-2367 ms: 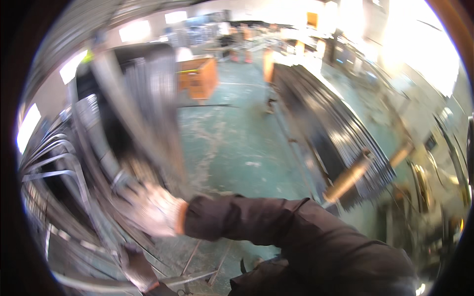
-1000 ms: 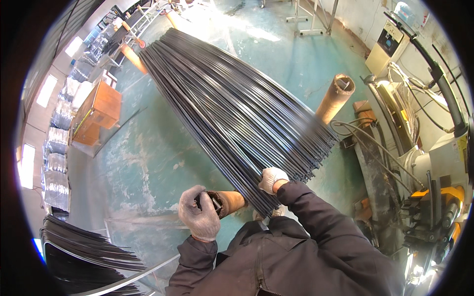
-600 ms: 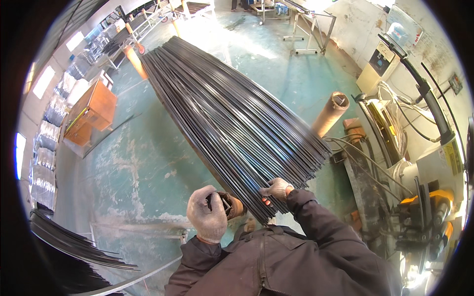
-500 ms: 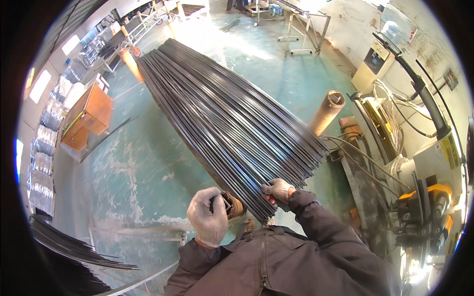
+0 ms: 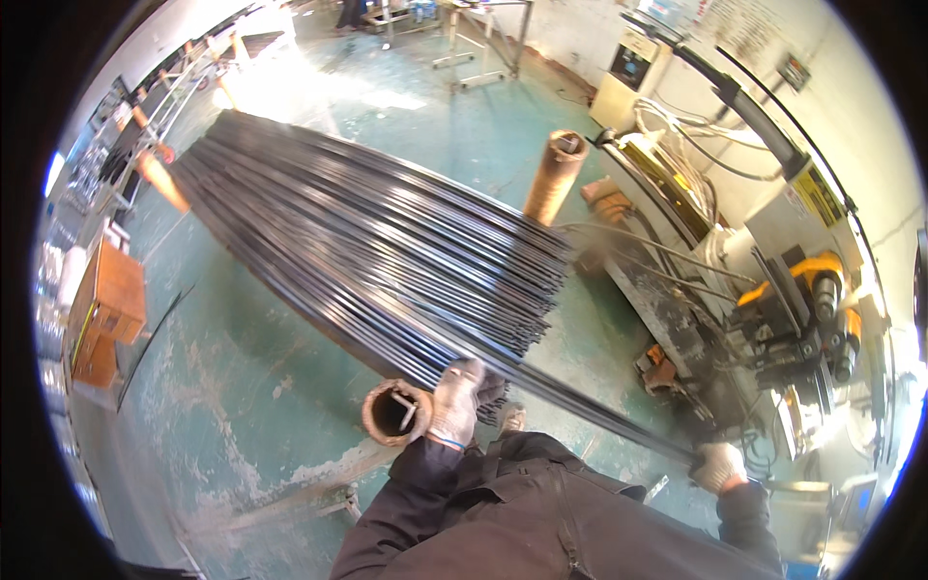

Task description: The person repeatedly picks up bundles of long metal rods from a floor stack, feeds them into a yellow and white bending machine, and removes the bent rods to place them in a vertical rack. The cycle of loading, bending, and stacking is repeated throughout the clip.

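Observation:
Long thin black strips (image 5: 387, 237) lie side by side in a wide stack, running from the far left to just before me. My right hand (image 5: 720, 468), in a pale knitted glove, is closed round the ends of a few strips (image 5: 599, 414) and holds them out to the right. These extend beyond the stack's ragged near end. My left hand (image 5: 454, 404), also gloved, lies at the stack's near left corner with its fingers curled over the strips there. Just left of it stands an upright brown cardboard tube (image 5: 396, 414) with an open top.
Another brown tube (image 5: 556, 179) stands at the stack's right side. Machinery with hoses (image 5: 696, 174) and yellow-and-black parts (image 5: 822, 280) fills the right. A wooden cabinet (image 5: 111, 295) is at the left; wheeled metal frames (image 5: 483, 48) stand farther back on the green floor (image 5: 222, 387).
My right hand has moved far right, drawing a few strips out of the stack. My left hand has shifted right from above the tube onto the strips. The view has turned rightward.

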Demonstrator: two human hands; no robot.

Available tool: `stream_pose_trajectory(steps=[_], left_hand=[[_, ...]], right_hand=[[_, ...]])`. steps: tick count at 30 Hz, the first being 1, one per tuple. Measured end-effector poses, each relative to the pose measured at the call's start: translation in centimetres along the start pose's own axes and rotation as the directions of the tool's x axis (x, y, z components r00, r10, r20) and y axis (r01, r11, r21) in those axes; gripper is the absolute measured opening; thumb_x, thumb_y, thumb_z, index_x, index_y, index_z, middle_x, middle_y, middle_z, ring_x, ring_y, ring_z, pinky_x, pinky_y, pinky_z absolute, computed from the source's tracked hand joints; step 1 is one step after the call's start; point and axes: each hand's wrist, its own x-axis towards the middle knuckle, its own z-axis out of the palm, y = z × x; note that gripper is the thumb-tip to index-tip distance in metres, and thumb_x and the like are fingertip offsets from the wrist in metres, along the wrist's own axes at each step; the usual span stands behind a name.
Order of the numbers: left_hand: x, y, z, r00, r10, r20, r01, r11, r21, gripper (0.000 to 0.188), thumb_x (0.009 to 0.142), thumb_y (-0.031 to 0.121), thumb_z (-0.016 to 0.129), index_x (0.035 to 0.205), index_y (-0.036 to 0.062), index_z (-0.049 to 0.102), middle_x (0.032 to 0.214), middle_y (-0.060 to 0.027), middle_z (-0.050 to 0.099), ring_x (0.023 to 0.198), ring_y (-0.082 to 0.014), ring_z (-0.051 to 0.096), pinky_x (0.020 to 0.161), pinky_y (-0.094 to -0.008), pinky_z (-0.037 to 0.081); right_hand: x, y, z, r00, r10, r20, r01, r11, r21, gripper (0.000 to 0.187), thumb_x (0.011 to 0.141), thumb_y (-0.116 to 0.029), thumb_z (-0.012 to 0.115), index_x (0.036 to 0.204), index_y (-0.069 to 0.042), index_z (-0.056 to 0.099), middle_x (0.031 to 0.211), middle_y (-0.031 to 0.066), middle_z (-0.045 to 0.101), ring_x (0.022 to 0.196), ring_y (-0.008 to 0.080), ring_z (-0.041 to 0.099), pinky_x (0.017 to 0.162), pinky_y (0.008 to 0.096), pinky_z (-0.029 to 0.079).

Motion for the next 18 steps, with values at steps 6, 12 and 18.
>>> stream_pose_trajectory(steps=[6, 12, 18], left_hand=[[1.7, 0.4, 6.4, 0.988, -0.142, -0.063, 0.098, 0.885, -0.456, 0.018, 0.113, 0.018, 0.067, 0.107, 0.0001, 0.066, 0.102, -0.0155, 0.071, 0.094, -0.0345, 0.071, 0.093, -0.0511, 0.062], [-1.9, -6.6, 16.2, 0.965, -0.238, 0.114, 0.262, 0.908, -0.326, 0.007, 0.103, 0.008, 0.072, 0.100, 0.0017, 0.071, 0.098, -0.0151, 0.068, 0.100, -0.0344, 0.068, 0.109, -0.0582, 0.057], [1.1, -2.6, 29.1, 0.969, 0.061, 0.238, -0.046, 0.997, -0.066, 0.014, 0.110, 0.018, 0.073, 0.117, 0.0054, 0.072, 0.100, -0.0074, 0.074, 0.105, -0.0263, 0.073, 0.109, -0.0476, 0.060]], right_hand=[[-3.7, 2.4, 8.3, 0.896, -0.043, -0.443, 0.096, 0.991, 0.097, 0.017, 0.077, -0.026, 0.082, 0.081, -0.011, 0.074, 0.081, 0.0167, 0.074, 0.082, 0.0425, 0.075, 0.075, 0.0531, 0.058], [-1.1, 16.8, 12.4, 0.826, 0.083, -0.558, 0.002, 0.989, 0.150, 0.002, 0.076, -0.010, 0.072, 0.078, -0.012, 0.072, 0.080, 0.0153, 0.073, 0.086, 0.0412, 0.074, 0.079, 0.0540, 0.057], [0.8, 40.7, 18.3, 0.531, 0.479, -0.699, -0.351, 0.875, 0.334, 0.015, 0.088, -0.020, 0.081, 0.094, -0.007, 0.078, 0.107, 0.0214, 0.077, 0.115, 0.0439, 0.069, 0.104, 0.0524, 0.055]])
